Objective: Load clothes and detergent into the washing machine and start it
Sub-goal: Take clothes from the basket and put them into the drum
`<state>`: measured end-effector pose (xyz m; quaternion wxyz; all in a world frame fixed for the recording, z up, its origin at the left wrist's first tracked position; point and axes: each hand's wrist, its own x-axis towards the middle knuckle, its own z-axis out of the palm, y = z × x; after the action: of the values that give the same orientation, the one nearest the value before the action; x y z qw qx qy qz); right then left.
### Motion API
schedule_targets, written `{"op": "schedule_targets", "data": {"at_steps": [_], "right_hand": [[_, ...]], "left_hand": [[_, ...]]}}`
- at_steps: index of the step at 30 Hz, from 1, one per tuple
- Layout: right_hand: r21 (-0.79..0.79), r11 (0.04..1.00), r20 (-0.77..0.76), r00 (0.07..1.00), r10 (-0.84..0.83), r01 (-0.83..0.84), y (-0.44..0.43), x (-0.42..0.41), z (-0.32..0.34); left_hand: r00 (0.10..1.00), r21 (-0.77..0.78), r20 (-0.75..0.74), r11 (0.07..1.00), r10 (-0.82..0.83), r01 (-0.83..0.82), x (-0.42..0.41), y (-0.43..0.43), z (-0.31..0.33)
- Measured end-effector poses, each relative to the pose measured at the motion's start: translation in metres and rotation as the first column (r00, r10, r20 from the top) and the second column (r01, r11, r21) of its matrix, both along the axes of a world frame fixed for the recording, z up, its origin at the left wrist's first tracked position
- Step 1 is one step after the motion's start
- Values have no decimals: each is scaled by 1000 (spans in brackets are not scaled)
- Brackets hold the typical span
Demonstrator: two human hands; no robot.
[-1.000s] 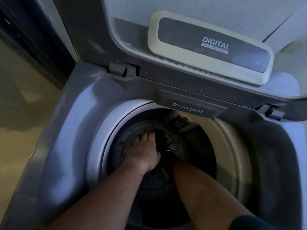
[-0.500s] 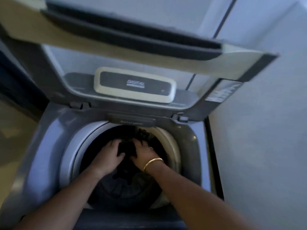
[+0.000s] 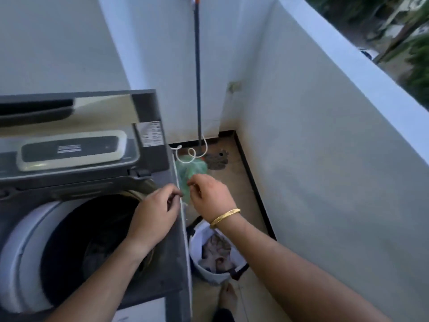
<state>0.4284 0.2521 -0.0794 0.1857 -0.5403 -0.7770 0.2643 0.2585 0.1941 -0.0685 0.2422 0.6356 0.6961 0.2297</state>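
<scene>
Balcony corner, white walls, tan floor. Grey top-loader washing machine at left, lid up, label blurred. Both hands out of drum now: left hand curled at machine's right edge, right hand pinching green bag. White bucket holds clothes.

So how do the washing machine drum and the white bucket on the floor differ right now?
The washing machine drum is dark inside, wide, and set into the machine top; what it holds is too dark to tell. The white bucket is pale, smaller, and stands on the floor right of the machine, with crumpled clothes plainly visible inside. The left hand hovers over the drum's rim; the right hand is above the bucket. Both are round and open-topped.
</scene>
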Motion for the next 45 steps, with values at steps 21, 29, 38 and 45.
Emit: {"op": "schedule_targets", "data": {"at_steps": [21,29,38,45], "right_hand": [[-492,844,329,943,-49,215,-7,185,-406],[-744,647,327,935,134,167,-39,172,-571],[-877,440,325,913,246,194,-66,141,-661],[-872,479,272,913,303,101,-51,138,-603]], "left_hand": [[990,-657,-6,747,-139,101,190,52,-397],[992,-782,19,617,-125,92,178,10,-551],[999,-816,-17,578,-48,14,180,-32,-626],[998,-801,-14,596,65,-50,183,-23,-572]]}}
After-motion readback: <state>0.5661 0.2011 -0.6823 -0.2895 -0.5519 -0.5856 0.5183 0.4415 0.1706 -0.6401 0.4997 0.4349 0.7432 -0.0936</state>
